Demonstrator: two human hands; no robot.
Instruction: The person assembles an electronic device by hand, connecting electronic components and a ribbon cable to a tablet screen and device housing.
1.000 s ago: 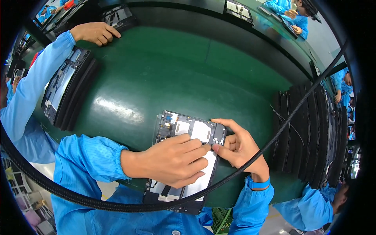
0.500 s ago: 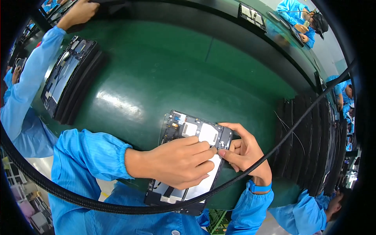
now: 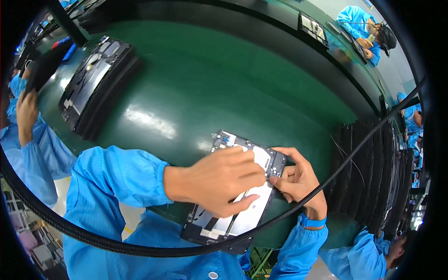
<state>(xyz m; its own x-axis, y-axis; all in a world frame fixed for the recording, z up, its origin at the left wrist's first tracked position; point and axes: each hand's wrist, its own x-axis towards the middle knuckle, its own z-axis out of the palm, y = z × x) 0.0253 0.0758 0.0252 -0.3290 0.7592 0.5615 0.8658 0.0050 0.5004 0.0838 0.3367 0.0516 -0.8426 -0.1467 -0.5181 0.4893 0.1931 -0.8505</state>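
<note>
A black braided cable point(image 3: 163, 252) curves across the foreground, in front of a person in blue work clothes. Just beyond it, an opened, flat, rectangular tablet-like device point(image 3: 249, 219), black-framed with pale metal plates, lies tilted on a smooth green desk point(image 3: 210, 84), close to its near edge. The left hand point(image 3: 219, 179) lies over the device's middle, fingers curled under and thumb stretched out; its fingertips are hidden, so whether that grip has hold of anything cannot be told. The right hand point(image 3: 301, 179), above a blue wristband point(image 3: 311, 221), has its grip closed on the device's upper right edge, thumb on the face. Well to the right stands a row of dark flat panels point(image 3: 364, 177); further off, to the left, is a leaning stack of similar opened devices point(image 3: 95, 86). Beside that stack, a co-worker's hand point(image 3: 28, 109) holds a dark panel point(image 3: 49, 65). At the far right, another blue-clothed person point(image 3: 357, 23) sits beyond a black ledge point(image 3: 345, 63).
</note>
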